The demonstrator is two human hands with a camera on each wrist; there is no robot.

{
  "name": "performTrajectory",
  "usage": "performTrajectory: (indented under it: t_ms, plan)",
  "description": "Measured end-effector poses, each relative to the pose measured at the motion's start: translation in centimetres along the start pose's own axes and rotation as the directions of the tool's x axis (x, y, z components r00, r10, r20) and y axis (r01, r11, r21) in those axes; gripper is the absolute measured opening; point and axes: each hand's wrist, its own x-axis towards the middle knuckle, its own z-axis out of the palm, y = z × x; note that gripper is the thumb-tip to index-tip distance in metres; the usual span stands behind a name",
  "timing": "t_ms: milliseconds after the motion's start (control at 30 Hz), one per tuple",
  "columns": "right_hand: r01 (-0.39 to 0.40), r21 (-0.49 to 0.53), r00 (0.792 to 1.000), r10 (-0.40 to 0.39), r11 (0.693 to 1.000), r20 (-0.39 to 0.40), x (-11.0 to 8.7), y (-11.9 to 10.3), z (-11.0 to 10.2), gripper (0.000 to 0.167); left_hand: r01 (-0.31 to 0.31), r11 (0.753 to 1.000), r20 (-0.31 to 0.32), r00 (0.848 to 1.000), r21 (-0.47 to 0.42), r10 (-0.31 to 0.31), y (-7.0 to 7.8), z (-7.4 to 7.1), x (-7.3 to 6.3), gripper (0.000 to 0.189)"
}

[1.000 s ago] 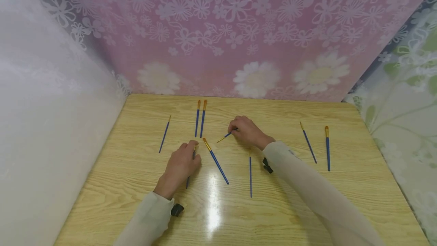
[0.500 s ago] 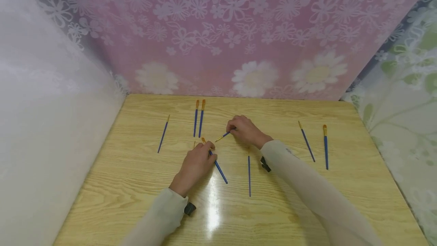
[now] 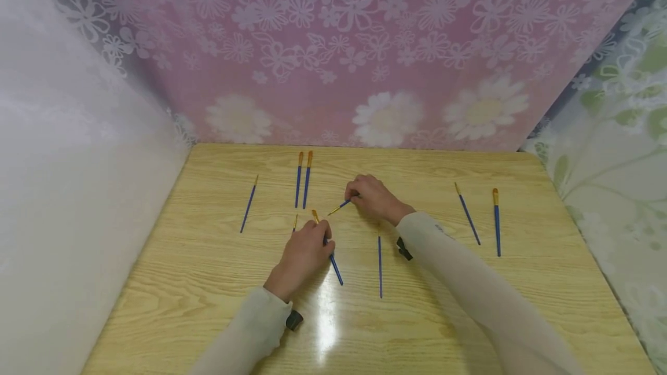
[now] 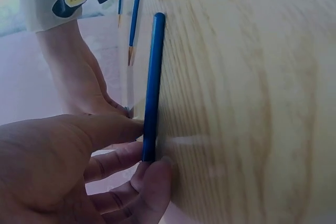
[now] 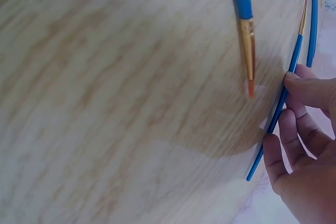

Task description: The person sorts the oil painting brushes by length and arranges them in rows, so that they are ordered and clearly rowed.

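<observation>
In the head view my left hand (image 3: 304, 252) pinches a blue-handled paintbrush (image 3: 336, 271) between thumb and fingers. Its orange bristles point away from me. The left wrist view shows the thick blue handle of this paintbrush (image 4: 154, 72) against the thumb and fingertips. Partly hidden under the left hand lies a thin paintbrush (image 3: 295, 223). My right hand (image 3: 374, 198) holds another slim paintbrush (image 3: 341, 208), its tip slanting toward the left hand. The right wrist view shows thumb and fingers along that blue handle (image 5: 292, 66).
Two paintbrushes (image 3: 306, 184) lie side by side at the back, and a thin one (image 3: 249, 207) lies left of them. Near the right forearm is a thin paintbrush (image 3: 380, 265). Two more (image 3: 497, 227) lie on the right. A pink flowered cloth (image 3: 333, 62) hangs behind the wooden table (image 3: 172, 305).
My left hand has left the thin paintbrush and moved right to the thicker one, now pinched. That brush has shifted and turned slightly. My right hand has stayed in place.
</observation>
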Motion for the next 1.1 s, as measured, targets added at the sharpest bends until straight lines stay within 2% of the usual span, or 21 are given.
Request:
performTrajectory:
  t_ms: [333, 500, 733, 933, 1100]
  plan:
    - [-0.008, 0.017, 1.0, 0.008, 1.0, 0.011, -0.2, -0.1, -0.2, 0.013, -0.008, 0.999, 0.046, 0.999, 0.038, 0.006, 0.6, 0.0, 0.0, 0.01]
    - [-0.019, 0.025, 0.999, 0.018, 1.0, 0.035, -0.3, -0.4, -0.6, 0.012, 0.024, 0.999, 0.051, 0.998, 0.041, -0.026, 1.1, -0.2, 0.1, 0.008]
    - [0.013, -0.089, 0.999, -0.01, 0.996, 0.037, -0.3, -0.8, -0.4, 0.008, 0.044, 0.998, 0.019, 0.999, 0.047, -0.045, 0.4, 0.3, 0.5, 0.009]
    - [0.021, -0.203, 1.0, -0.021, 0.979, 0.006, -0.9, -1.0, -0.3, 0.007, 0.031, 0.997, -0.002, 1.0, 0.07, -0.03, -0.5, -1.3, 0.7, 0.009]
    - [0.016, -0.254, 0.999, -0.026, 0.967, -0.034, -1.3, -1.4, -0.5, 0.008, 0.052, 0.996, -0.015, 0.999, 0.067, -0.051, -1.6, -3.6, 1.1, 0.011]
